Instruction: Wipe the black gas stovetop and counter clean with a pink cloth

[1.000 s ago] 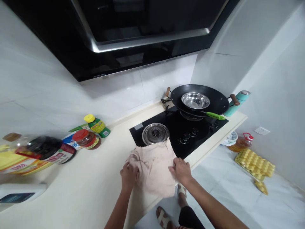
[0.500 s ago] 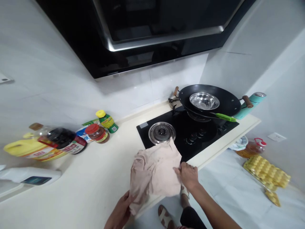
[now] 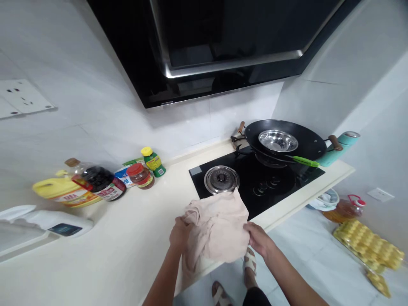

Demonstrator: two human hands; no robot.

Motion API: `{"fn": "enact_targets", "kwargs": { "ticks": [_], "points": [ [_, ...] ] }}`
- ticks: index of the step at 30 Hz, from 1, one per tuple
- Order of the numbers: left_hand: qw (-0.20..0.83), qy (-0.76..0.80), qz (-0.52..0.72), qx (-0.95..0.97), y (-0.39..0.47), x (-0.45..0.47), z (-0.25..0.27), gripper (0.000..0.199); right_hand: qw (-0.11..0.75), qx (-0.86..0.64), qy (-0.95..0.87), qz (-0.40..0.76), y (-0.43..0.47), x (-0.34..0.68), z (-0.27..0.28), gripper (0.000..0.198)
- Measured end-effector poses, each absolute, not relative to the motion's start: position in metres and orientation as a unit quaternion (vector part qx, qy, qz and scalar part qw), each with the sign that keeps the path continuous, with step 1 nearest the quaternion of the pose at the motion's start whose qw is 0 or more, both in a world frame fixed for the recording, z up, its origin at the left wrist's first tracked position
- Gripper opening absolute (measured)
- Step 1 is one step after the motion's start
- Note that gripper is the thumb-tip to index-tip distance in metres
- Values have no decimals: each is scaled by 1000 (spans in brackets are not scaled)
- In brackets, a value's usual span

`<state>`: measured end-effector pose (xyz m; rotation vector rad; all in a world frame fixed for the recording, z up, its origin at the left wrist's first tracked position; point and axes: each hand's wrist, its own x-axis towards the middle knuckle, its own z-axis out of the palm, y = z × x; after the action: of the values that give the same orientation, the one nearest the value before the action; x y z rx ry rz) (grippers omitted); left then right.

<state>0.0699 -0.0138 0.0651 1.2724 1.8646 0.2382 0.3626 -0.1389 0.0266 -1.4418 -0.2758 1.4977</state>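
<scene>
A pale pink cloth (image 3: 223,227), rumpled on its left side, spreads over the front edge of the counter and the near left corner of the black gas stove (image 3: 251,204). My left hand (image 3: 181,233) is closed on the cloth's upper left part, where the fabric bunches up. At its right edge, my right hand (image 3: 257,239) pinches the cloth between thumb and fingers. Just beyond the cloth lies the bare left burner (image 3: 221,179). A black wok (image 3: 306,140) sits over the right burner, with a shiny metal bowl (image 3: 278,141) in it.
Sauce bottles and jars (image 3: 140,175) line the back of the cream counter (image 3: 127,246). A white spray bottle (image 3: 68,223) lies at left. A green-handled utensil (image 3: 306,161) rests against the wok, and a teal flask (image 3: 339,148) is beside it. The range hood (image 3: 223,63) overhangs the stove.
My left hand has moved from the cloth's lower left corner up to its upper left side. My right hand stays at the right edge. The camera view has shifted left.
</scene>
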Motion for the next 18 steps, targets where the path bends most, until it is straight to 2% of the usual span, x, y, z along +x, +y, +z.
{"fn": "enact_targets", "kwargs": {
  "ticks": [3, 6, 10, 13, 18],
  "points": [
    [501, 706, 112, 487, -22, 78, 73, 45, 482, -529, -94, 692, -138, 358, 36, 30],
    [617, 625, 131, 459, -48, 71, 90, 43, 471, -472, -78, 742, -137, 359, 52, 34],
    [712, 532, 174, 424, -78, 45, 121, 64, 520, -508, -133, 674, -130, 377, 84, 38],
    [716, 512, 225, 418, -76, 24, 147, 70, 531, -539, -231, 612, -120, 396, 120, 47],
    [663, 522, 301, 444, -66, 9, 190, 60, 508, -571, -408, 499, -117, 417, 179, 54]
  ]
}}
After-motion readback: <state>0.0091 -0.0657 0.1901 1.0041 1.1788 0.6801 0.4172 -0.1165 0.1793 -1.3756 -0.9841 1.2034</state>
